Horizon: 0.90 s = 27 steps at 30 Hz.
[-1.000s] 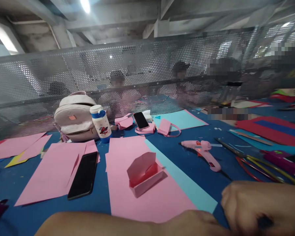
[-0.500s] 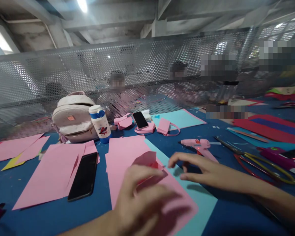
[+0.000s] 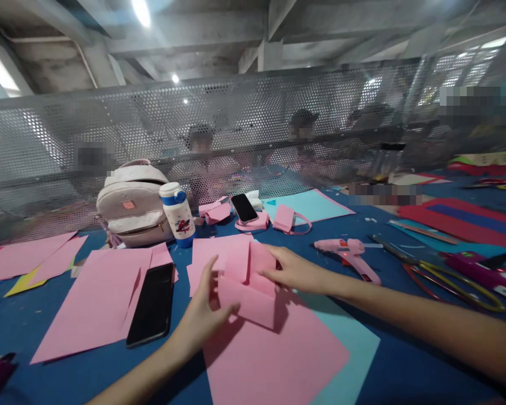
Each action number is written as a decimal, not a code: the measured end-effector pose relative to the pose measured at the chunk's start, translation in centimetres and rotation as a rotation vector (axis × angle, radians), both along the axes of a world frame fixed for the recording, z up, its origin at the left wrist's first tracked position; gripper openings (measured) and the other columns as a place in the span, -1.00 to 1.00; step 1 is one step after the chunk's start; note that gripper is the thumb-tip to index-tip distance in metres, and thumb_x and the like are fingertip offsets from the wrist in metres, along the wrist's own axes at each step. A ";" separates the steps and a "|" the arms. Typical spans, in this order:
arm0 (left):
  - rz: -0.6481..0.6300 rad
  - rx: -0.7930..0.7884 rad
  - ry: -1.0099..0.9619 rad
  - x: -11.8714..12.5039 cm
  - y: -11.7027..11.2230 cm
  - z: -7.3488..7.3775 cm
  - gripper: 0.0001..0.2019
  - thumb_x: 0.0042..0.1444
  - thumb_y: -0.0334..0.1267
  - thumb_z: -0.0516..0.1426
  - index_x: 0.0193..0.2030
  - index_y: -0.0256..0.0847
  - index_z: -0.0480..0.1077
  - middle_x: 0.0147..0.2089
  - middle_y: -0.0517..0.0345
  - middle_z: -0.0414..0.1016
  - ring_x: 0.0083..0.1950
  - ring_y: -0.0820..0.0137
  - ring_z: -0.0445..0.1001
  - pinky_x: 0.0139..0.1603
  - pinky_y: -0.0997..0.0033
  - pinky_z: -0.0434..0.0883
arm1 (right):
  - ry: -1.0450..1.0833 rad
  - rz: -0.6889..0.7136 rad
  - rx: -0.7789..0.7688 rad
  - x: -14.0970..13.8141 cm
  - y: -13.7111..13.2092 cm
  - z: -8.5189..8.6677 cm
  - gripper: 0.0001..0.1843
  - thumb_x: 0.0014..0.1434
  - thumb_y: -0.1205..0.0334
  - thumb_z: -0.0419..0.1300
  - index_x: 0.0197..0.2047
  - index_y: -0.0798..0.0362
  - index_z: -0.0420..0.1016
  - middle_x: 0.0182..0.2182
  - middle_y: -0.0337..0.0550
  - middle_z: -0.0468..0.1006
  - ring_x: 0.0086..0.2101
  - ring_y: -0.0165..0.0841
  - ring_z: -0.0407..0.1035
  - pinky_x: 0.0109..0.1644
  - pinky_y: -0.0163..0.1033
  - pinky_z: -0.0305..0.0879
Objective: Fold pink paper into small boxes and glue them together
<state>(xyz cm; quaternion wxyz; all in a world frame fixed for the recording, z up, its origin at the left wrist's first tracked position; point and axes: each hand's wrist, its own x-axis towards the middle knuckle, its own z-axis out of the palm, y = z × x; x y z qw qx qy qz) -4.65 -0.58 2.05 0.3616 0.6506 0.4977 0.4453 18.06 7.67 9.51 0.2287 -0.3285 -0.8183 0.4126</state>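
Note:
A folded pink paper box (image 3: 248, 284) is lifted a little above a large pink sheet (image 3: 274, 349) on the blue table. My left hand (image 3: 203, 308) grips its left side, thumb on the front face and fingers behind. My right hand (image 3: 293, 271) pinches its upper right corner. A light blue sheet (image 3: 349, 360) lies under the pink sheet.
A black phone (image 3: 152, 304) lies on pink paper at the left. A pink glue gun (image 3: 349, 253) and scissors (image 3: 442, 275) lie to the right. A backpack (image 3: 130, 211), a bottle (image 3: 177, 214) and another phone (image 3: 243, 207) stand further back before a perforated metal screen with people behind it.
Both hands came forward from the near edge and took hold of the pink paper box, lifting it off the sheet. The view shifted slightly.

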 end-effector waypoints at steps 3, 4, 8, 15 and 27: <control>0.176 0.348 0.295 -0.7 0.5 1.6 -0.28 0.26 -0.21 0.12 0.46 -0.03 -0.16 0.39 -0.19 0.04 0.45 0.00 0.08 0.36 -0.19 0.15 | 0.111 -0.084 -0.399 -0.3 -0.4 -1.0 -0.47 0.16 0.24 0.15 0.19 0.04 0.19 -0.47 -0.21 0.60 -0.54 -0.31 0.49 -0.52 -0.31 0.36; 0.165 0.401 0.387 -0.6 0.4 2.1 -0.32 0.29 -0.21 0.08 0.46 -0.03 -0.15 0.41 -0.18 0.02 0.46 0.02 0.04 0.38 -0.17 0.13 | 0.148 -0.082 -0.544 -0.4 -0.7 -1.3 -0.48 0.17 0.24 0.15 0.19 0.02 0.14 -0.44 -0.18 0.62 -0.51 -0.29 0.53 -0.51 -0.29 0.39; 0.006 0.555 0.675 1.0 -0.3 3.1 -0.19 0.21 -0.01 0.17 0.46 -0.14 -0.16 0.33 -0.25 0.25 0.29 -0.04 0.29 0.23 -0.13 0.29 | 0.347 -0.089 -0.906 -0.9 -2.1 -2.4 -0.73 0.14 0.27 0.23 -0.10 0.03 0.27 -0.34 -0.11 0.63 -0.30 -0.28 0.60 -0.21 -0.21 0.52; 0.006 0.803 0.811 0.9 1.6 2.9 -0.83 0.28 -0.35 0.11 -0.01 -0.18 0.39 -0.03 -0.01 0.57 -0.08 0.15 0.54 -0.15 0.19 0.45 | 0.317 -0.045 -0.738 -0.4 -2.6 -2.6 -0.73 0.15 0.14 0.32 -0.21 0.07 0.35 -0.24 -0.16 0.54 -0.14 -0.27 0.51 0.10 -0.11 0.40; 0.004 0.901 0.385 -0.5 3.0 2.9 -0.80 0.22 -0.49 0.15 -0.14 -0.09 0.50 0.06 0.00 0.40 0.09 0.23 0.43 0.02 0.18 0.44 | 0.148 -0.016 0.871 2.0 0.3 -2.9 -0.81 0.23 0.45 0.15 -0.15 -0.01 0.45 -0.13 -0.11 0.51 -0.10 -0.24 0.32 -0.02 -0.12 0.26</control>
